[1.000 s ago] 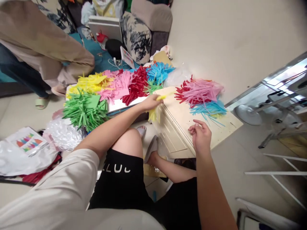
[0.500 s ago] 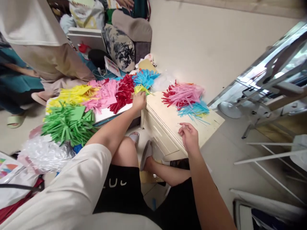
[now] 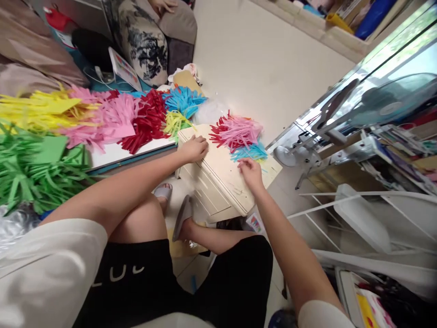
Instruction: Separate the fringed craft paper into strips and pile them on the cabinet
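Observation:
My left hand (image 3: 195, 149) lies palm down on the near left part of a cream cabinet top (image 3: 221, 171), its fingers slightly bent and no strip showing in them. My right hand (image 3: 251, 173) is over the cabinet's right part with fingers curled inward; whatever its fingertips hold, if anything, is hidden. Just beyond those fingertips lie blue paper strips (image 3: 251, 152), partly under a pile of pink fringed paper (image 3: 241, 133) with red fringed paper (image 3: 218, 132) at its left. A small yellow-green fringed bundle (image 3: 176, 122) sits left of the cabinet, beyond my left hand.
Fringed bundles in green (image 3: 44, 159), yellow (image 3: 41, 109), pink (image 3: 119, 116), dark red (image 3: 148, 116) and blue (image 3: 184, 100) line a white board (image 3: 112, 157). Clear plastic (image 3: 211, 110) is behind the cabinet. A fan (image 3: 285, 156) and white rack (image 3: 341, 200) stand right. Another person's hand (image 3: 164, 5) shows at top.
My left hand has let go of the yellow-green bundle and come onto the cabinet top. My right hand now appears closer to the blue strips. The view has swung right.

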The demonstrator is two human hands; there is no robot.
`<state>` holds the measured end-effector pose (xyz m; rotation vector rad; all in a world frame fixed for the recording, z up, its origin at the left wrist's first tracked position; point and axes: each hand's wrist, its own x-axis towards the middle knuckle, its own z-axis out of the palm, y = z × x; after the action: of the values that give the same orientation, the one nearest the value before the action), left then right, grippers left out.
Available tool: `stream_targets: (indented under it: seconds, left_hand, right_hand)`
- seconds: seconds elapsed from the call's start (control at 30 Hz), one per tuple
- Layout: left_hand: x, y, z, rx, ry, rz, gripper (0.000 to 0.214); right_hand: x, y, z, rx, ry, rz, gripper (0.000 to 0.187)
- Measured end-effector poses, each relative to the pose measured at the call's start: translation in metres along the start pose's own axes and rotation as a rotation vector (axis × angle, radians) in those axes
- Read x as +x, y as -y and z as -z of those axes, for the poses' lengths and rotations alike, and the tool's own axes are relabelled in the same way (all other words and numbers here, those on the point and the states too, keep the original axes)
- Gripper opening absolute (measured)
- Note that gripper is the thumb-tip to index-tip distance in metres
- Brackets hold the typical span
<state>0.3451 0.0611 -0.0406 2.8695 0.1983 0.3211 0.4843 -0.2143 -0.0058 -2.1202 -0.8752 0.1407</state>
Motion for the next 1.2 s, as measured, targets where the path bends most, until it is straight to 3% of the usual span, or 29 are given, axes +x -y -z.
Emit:
stream_targets:
  seconds: [0.13, 0.23, 0.37, 0.5, 0.7, 0.9, 1.0, 1.1, 1.2]
  left_hand:
    - [0.003, -0.002, 0.003, 0.048, 0.075, 0.015, 0.044]
    - [0.005, -0.005, 0.006, 0.044, 0.101, 0.029, 0.042]
    - [0.008, -0.009, 0.008, 0.035, 0.114, 0.054, 0.043]
    - [0.011, -0.016, 0.009, 0.018, 0.129, 0.099, 0.046]
    - [0.012, -0.030, 0.010, 0.014, 0.140, 0.165, 0.050]
    - [0.010, -0.032, 0.012, 0.013, 0.141, 0.173, 0.049]
    - [0.010, -0.031, 0.013, -0.001, 0.126, 0.175, 0.044]
    - [0.011, -0.032, 0.014, -0.034, 0.078, 0.200, 0.040]
    - [0.013, -0.035, 0.017, -0.063, -0.016, 0.235, 0.044]
  right_hand:
    - [0.075, 0.007, 0.039, -0.349, -0.120, -0.039, 0.048]
    - [0.115, 0.012, 0.052, -0.544, -0.094, -0.105, 0.063]
    - [0.141, 0.011, 0.051, -0.708, 0.006, -0.134, 0.067]
    - [0.148, 0.006, 0.044, -0.802, 0.034, -0.094, 0.068]
    - [0.149, -0.002, 0.042, -0.800, -0.019, -0.117, 0.070]
    - [0.139, 0.007, 0.062, -0.629, -0.271, 0.024, 0.071]
    - [0.110, 0.012, 0.081, -0.521, -0.415, 0.211, 0.070]
    - [0.065, 0.013, 0.091, -0.257, -0.597, 0.419, 0.059]
    - [0.022, 0.012, 0.089, 0.128, -0.695, 0.427, 0.055]
